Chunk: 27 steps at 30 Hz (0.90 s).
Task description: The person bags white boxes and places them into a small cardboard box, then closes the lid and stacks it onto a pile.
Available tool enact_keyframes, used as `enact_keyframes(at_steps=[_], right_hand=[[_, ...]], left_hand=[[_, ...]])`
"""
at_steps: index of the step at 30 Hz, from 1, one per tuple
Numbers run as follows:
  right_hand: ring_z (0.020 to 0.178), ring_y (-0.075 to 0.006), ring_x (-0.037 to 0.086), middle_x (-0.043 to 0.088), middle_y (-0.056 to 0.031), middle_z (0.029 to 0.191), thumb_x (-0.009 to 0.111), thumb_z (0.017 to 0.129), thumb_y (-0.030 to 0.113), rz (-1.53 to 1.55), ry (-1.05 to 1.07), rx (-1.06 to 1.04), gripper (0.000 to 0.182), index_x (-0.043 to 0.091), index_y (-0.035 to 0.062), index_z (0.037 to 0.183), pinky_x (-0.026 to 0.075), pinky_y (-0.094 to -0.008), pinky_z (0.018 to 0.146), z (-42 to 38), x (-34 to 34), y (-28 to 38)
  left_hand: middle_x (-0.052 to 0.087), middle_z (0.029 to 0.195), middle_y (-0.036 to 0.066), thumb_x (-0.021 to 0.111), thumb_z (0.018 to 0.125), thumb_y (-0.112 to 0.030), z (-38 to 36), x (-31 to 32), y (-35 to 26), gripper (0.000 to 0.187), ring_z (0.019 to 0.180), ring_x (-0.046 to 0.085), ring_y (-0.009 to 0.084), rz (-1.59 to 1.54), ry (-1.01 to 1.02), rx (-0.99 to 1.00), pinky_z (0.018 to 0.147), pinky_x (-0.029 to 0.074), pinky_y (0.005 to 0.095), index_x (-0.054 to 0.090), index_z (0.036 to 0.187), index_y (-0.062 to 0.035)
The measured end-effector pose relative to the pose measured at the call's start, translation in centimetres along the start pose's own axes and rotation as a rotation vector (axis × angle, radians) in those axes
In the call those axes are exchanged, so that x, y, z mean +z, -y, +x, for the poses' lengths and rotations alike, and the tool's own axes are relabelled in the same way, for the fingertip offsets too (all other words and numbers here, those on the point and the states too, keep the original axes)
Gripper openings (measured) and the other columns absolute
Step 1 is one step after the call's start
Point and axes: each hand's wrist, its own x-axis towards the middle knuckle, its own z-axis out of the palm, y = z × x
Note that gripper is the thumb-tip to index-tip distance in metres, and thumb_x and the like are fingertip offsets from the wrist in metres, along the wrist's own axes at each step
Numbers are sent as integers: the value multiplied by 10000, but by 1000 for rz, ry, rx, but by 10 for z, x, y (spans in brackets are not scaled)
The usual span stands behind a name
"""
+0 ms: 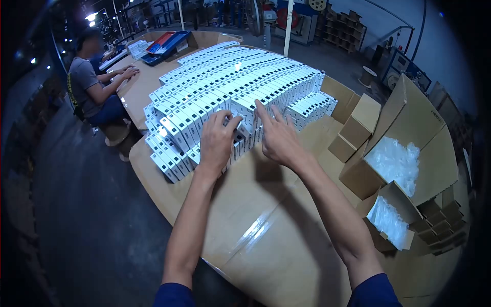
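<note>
Rows of small white boxes (204,87) with dark squares on their tops stand packed together on the cardboard-covered table (225,220). My left hand (219,135) is at the front of the stack, its fingers bent round a white box whose edge shows at the fingertips. Just to its right, my right hand (279,135) has its fingers apart and stretched toward the boxes, with the index finger against the front row. A lower group of white boxes (312,108) stands to the right of this hand.
A co-worker (92,82) sits at the table's left side, near a blue and red tray (166,47). At the right are brown cartons (358,120), a large open box with clear plastic bags (394,161) and a smaller box of plastic (387,220).
</note>
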Motion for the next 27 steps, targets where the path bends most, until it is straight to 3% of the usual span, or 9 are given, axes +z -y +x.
enact_keyframes(at_steps=[3,6,7,13,17,21,22,24,27], right_hand=[[1522,-454,281,374,-234,1611,654,843,71,-17,55,-8,985,91,65,1652,276,-659,1197,-1,-10,4],[1504,-485,297,331,-315,1599,635,843,70,165,-144,-60,960,118,71,1652,285,-608,1211,-24,-3,-3],[1464,-479,372,356,-354,1559,638,925,142,342,-132,-35,887,141,94,1657,363,-557,1175,-40,-11,1],[1224,-179,546,509,-176,1435,560,1085,239,1625,17,225,689,196,116,1657,527,-303,959,-155,-74,9],[1117,-136,582,561,-104,1365,544,1089,201,1537,-209,252,497,408,91,1555,521,-293,942,-229,-101,-18],[1034,-83,595,665,-41,1158,545,1069,124,1328,-386,456,224,663,17,1226,517,-271,907,-295,-116,-65],[990,-89,629,681,-50,1095,536,1061,84,1064,-404,452,203,677,-1,1179,540,-270,850,-307,-133,-73],[931,-113,669,686,-69,1064,510,1055,41,1317,-408,576,201,681,-22,1141,563,-282,805,-331,-158,-95],[909,-132,698,689,-88,1037,468,1044,-10,998,-595,590,231,682,-49,1120,587,-299,833,-345,-196,-123]], left_hand=[[631,1132,91,775,731,32,-3,-9,-6,394,1087,621,298,-4,-32,11,918,500,442,746,1099,-104],[619,1167,110,798,724,37,-12,-28,-25,392,1109,614,313,-74,-53,-20,938,495,451,738,1090,-89],[617,1172,119,799,721,43,-15,-37,-35,393,1118,612,317,-122,-58,-31,947,494,449,735,1088,-83],[600,1117,122,772,688,118,-32,-46,-126,444,1024,625,319,-431,-94,133,904,521,441,727,1087,-71],[600,1075,73,765,725,-65,-26,-55,-203,389,1024,610,267,-487,8,487,935,494,562,750,1112,-102],[622,1077,104,852,751,-69,4,-41,-268,351,970,644,292,-784,291,501,868,553,420,719,1076,-61],[634,1091,118,854,771,-90,14,-34,-281,332,958,656,292,-896,365,444,842,561,400,711,1068,-51],[665,966,143,774,876,-79,44,11,-304,189,890,691,280,-991,312,427,786,565,388,682,1027,-13],[670,924,167,733,899,-63,103,88,-345,142,889,679,340,-802,337,556,783,545,425,687,1022,-9]])
